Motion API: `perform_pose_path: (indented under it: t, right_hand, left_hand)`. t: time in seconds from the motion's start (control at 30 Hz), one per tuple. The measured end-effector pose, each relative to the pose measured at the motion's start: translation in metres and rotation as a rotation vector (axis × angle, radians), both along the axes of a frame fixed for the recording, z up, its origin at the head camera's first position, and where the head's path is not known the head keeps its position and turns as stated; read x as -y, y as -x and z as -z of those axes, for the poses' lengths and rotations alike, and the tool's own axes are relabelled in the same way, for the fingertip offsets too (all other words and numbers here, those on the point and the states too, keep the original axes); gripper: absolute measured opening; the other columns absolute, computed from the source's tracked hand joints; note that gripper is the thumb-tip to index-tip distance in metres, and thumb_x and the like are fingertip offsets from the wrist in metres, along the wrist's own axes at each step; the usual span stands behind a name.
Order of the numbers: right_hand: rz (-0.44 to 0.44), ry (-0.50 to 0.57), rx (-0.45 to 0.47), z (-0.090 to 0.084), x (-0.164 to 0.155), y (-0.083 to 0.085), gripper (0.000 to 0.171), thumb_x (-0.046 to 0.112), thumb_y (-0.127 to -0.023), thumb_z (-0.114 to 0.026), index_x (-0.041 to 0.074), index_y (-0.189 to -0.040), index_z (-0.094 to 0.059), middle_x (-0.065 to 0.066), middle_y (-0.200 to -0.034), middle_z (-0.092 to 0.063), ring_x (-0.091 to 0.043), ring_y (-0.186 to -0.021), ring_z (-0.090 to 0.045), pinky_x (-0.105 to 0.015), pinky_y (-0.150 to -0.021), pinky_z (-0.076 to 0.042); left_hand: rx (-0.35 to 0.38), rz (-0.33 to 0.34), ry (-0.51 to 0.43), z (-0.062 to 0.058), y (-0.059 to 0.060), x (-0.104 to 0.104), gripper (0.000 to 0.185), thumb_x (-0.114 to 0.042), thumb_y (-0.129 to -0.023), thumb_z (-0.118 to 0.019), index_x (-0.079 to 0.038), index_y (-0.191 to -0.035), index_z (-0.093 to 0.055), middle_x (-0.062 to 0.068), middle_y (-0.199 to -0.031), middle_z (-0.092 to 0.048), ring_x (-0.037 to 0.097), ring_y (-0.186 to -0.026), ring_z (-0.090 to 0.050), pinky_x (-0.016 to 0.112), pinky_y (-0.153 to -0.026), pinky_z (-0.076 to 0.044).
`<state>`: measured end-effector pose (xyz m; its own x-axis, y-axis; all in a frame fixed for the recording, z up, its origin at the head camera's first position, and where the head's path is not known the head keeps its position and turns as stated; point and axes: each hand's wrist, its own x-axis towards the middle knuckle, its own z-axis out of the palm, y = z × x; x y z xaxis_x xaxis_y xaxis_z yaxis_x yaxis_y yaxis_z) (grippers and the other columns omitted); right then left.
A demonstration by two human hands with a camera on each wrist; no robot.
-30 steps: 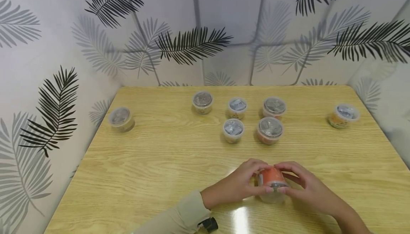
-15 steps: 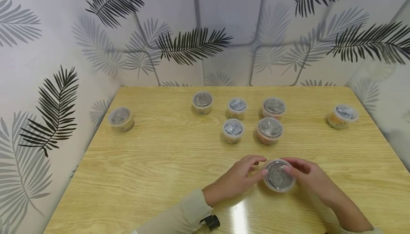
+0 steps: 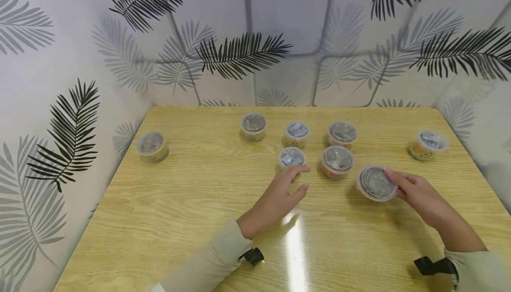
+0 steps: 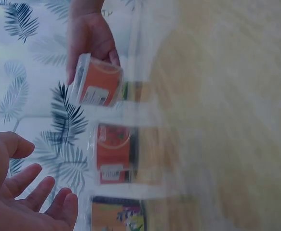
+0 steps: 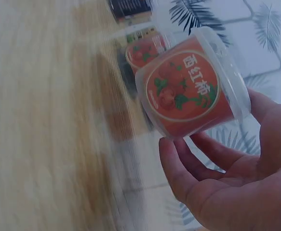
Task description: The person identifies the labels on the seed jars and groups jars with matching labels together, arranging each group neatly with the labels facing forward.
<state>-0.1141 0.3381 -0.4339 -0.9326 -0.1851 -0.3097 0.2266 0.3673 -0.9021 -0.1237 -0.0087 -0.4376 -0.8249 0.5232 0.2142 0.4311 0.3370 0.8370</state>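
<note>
My right hand grips a clear plastic tub with a lid, thumb on the lid's rim and fingers at its side. In the right wrist view the tub shows a red label with tomatoes and Chinese characters. It is held above the table, slightly tilted. Left of it stands another red-labelled tub, with a similar tub behind. My left hand holds nothing, its fingers loosely bent. Its fingertips lie in front of a small lidded tub, hiding its lower part.
Another small tub stands behind the first. More lidded tubs stand at the back middle, the far left and the right. A patterned wall borders the wooden table at the back.
Both hands were at the tub, which was turned from its side to lid-up. My right hand has carried it forward and right; my left hand has come off and moved left and forward.
</note>
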Motion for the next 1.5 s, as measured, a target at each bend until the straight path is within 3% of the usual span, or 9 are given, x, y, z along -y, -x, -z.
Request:
perform_pose_path:
  t: [0.1, 0.17, 0.33, 0.53, 0.77, 1.03, 1.27, 1.37, 1.5]
  right_hand:
    - [0.01, 0.123, 0.036, 0.003, -0.011, 0.012, 0.064, 0.039, -0.1, -0.037, -0.01, -0.139, -0.026, 0.001, -0.12, -0.049, 0.008, -0.097, -0.052, -0.016, -0.081, -0.048]
    - [0.017, 0.208, 0.061, 0.006, -0.017, 0.02, 0.046, 0.034, -0.1, -0.039, 0.001, -0.133, -0.04, 0.01, -0.109, -0.054, 0.003, -0.096, -0.056, -0.02, -0.08, -0.05]
    - [0.017, 0.24, 0.071, 0.01, -0.026, 0.036, 0.02, 0.031, -0.1, -0.041, 0.025, -0.104, -0.059, 0.01, -0.103, -0.058, -0.001, -0.094, -0.058, -0.021, -0.077, -0.051]
    - [-0.005, 0.116, 0.07, 0.009, -0.024, 0.05, 0.049, 0.038, -0.099, -0.039, -0.001, -0.129, -0.037, 0.009, -0.103, -0.057, -0.002, -0.093, -0.058, -0.025, -0.08, -0.051]
    - [-0.031, 0.083, 0.054, 0.01, -0.021, 0.061, 0.066, 0.04, -0.1, -0.035, -0.015, -0.136, -0.024, 0.01, -0.103, -0.055, 0.002, -0.093, -0.056, -0.021, -0.08, -0.05]
    - [0.033, 0.067, 0.052, 0.013, -0.015, 0.067, 0.075, 0.045, -0.097, -0.039, -0.014, -0.14, -0.021, 0.011, -0.106, -0.049, 0.008, -0.092, -0.053, -0.018, -0.08, -0.049]
    - [0.121, -0.019, -0.024, 0.017, -0.005, 0.069, 0.082, 0.054, -0.094, -0.039, -0.01, -0.142, -0.021, -0.022, -0.138, -0.031, 0.015, -0.091, -0.045, -0.011, -0.077, -0.045]
    - [0.173, -0.067, -0.063, 0.019, 0.0, 0.069, 0.081, 0.055, -0.093, -0.04, -0.009, -0.141, -0.027, -0.015, -0.127, -0.045, 0.01, -0.088, -0.046, -0.012, -0.073, -0.045]
    - [0.268, -0.079, -0.123, 0.022, 0.006, 0.068, 0.067, 0.052, -0.092, -0.046, -0.005, -0.127, -0.046, 0.012, -0.089, -0.056, 0.002, -0.077, -0.05, -0.018, -0.065, -0.047]
  left_hand:
    - [-0.004, -0.067, 0.021, -0.005, 0.01, 0.006, 0.039, -0.021, -0.096, -0.052, -0.011, -0.133, -0.045, 0.0, -0.136, -0.041, 0.015, -0.126, -0.034, 0.036, -0.101, -0.036]
    - [-0.006, -0.106, 0.044, -0.005, 0.018, 0.008, 0.04, -0.021, -0.096, -0.052, -0.011, -0.133, -0.045, 0.001, -0.136, -0.039, 0.019, -0.125, -0.033, 0.038, -0.1, -0.037]
    - [-0.022, -0.167, 0.143, -0.002, 0.036, 0.012, 0.045, -0.028, -0.095, -0.053, -0.011, -0.136, -0.042, 0.006, -0.142, -0.031, 0.025, -0.129, -0.026, 0.043, -0.1, -0.036]
    - [-0.026, -0.183, 0.193, 0.005, 0.05, 0.011, 0.049, -0.029, -0.094, -0.055, -0.01, -0.136, -0.041, 0.009, -0.144, -0.03, 0.027, -0.131, -0.025, 0.044, -0.103, -0.031]
    - [-0.004, -0.181, 0.227, 0.011, 0.054, 0.008, 0.055, -0.034, -0.093, -0.056, -0.01, -0.139, -0.037, 0.01, -0.147, -0.027, 0.027, -0.132, -0.025, 0.043, -0.104, -0.031]
    - [0.025, -0.165, 0.197, 0.017, 0.058, 0.006, 0.059, -0.036, -0.092, -0.058, -0.011, -0.14, -0.035, 0.008, -0.148, -0.026, 0.023, -0.133, -0.025, 0.039, -0.103, -0.033]
    - [0.037, -0.16, 0.178, 0.018, 0.057, 0.006, 0.061, -0.036, -0.092, -0.058, -0.011, -0.142, -0.032, 0.006, -0.147, -0.027, 0.02, -0.132, -0.027, 0.036, -0.103, -0.033]
    - [0.047, -0.156, 0.174, 0.017, 0.056, 0.006, 0.062, -0.036, -0.092, -0.058, -0.011, -0.142, -0.032, 0.006, -0.146, -0.029, 0.019, -0.131, -0.029, 0.035, -0.102, -0.034]
    - [0.047, -0.151, 0.171, 0.016, 0.055, 0.006, 0.063, -0.036, -0.091, -0.059, -0.011, -0.142, -0.031, 0.006, -0.144, -0.031, 0.018, -0.128, -0.033, 0.034, -0.101, -0.036]
